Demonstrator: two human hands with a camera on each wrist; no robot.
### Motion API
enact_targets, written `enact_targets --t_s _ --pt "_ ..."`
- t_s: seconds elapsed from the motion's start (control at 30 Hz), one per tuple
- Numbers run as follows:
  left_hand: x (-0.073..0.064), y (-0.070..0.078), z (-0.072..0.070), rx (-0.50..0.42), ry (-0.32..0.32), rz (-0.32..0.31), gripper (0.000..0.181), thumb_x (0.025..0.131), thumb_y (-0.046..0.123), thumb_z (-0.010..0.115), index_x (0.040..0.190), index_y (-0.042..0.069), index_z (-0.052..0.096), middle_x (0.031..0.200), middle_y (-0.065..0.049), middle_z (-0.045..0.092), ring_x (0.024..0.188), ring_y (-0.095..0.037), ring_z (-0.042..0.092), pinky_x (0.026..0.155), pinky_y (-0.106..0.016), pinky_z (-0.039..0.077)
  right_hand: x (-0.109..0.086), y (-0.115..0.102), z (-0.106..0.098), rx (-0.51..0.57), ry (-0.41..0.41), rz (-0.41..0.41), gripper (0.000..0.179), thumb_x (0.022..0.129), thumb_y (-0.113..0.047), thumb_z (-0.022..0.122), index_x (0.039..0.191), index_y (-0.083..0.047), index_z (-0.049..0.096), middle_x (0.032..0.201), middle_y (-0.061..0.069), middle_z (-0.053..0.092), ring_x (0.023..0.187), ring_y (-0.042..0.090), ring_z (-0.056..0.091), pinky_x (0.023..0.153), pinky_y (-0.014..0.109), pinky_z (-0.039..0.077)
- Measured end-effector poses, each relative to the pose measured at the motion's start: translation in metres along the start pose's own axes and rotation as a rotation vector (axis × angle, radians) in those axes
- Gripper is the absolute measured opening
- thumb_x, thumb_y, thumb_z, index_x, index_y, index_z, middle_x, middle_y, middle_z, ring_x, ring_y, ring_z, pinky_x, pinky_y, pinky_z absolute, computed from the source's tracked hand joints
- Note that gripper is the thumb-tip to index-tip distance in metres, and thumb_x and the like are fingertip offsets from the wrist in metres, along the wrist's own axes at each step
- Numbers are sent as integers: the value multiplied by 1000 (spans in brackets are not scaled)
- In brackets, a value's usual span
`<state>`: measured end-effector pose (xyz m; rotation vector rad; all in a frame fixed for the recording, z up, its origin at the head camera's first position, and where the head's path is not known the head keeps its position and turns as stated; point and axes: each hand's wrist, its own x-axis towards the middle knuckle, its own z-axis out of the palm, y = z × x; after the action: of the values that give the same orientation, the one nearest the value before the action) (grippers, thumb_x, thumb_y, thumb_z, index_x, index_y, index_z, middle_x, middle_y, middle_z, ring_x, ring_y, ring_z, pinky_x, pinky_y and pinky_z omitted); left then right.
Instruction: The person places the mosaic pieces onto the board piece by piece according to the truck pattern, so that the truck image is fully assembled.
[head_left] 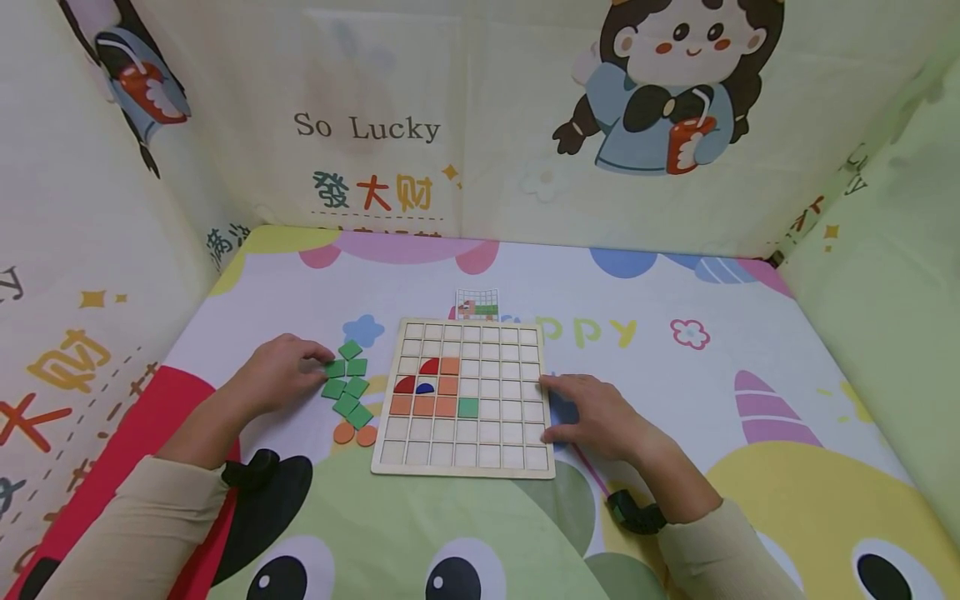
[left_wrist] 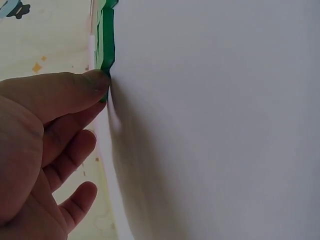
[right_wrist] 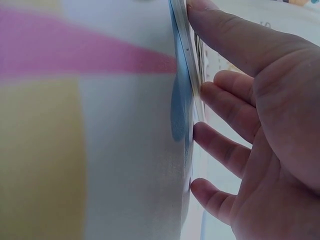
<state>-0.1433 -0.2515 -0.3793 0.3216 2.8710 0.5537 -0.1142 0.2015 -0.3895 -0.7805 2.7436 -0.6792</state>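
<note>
Nearest: cream sleeve (head_left: 127,525). Pinching green tile (head_left: 336,369) with left hand (head_left: 277,377), on bench (head_left: 547,275) left of grid board (head_left: 489,430); touching board's right edge with loosely extended right hand (head_left: 600,417). Tile likely light, stiff; take by edges.

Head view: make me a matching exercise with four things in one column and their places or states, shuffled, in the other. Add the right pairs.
Things
1. Left hand
2. Orange discs
3. Small picture card
4. Right hand

Places or states
A. At the far edge of the grid board
B. At the board's right edge
C. Pinching a green tile
D. Lying on the tablecloth beside the board's left edge

Right pairs
1-C; 2-D; 3-A; 4-B
</note>
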Motion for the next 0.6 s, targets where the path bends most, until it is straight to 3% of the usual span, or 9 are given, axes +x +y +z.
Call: enact_targets --t_s 0.33,0.6 --pt "1 7 -4 -42 5 -34 36 88 11 73 122 -1 68 121 -23 61 119 -45 47 93 -57 49 0 0 0 -1 2 2 69 83 -31 82 141 -5 55 138 18 56 129 40 49 103 60 35" --pt "-1 33 -6 -66 10 11 31 90 12 73 120 4 71 121 -20 60 121 -41 46 93 -56 50 0 0 0 -5 5 -3 69 83 -31 81 141 -4 55 138 18 57 128 41 49 103 60 36"
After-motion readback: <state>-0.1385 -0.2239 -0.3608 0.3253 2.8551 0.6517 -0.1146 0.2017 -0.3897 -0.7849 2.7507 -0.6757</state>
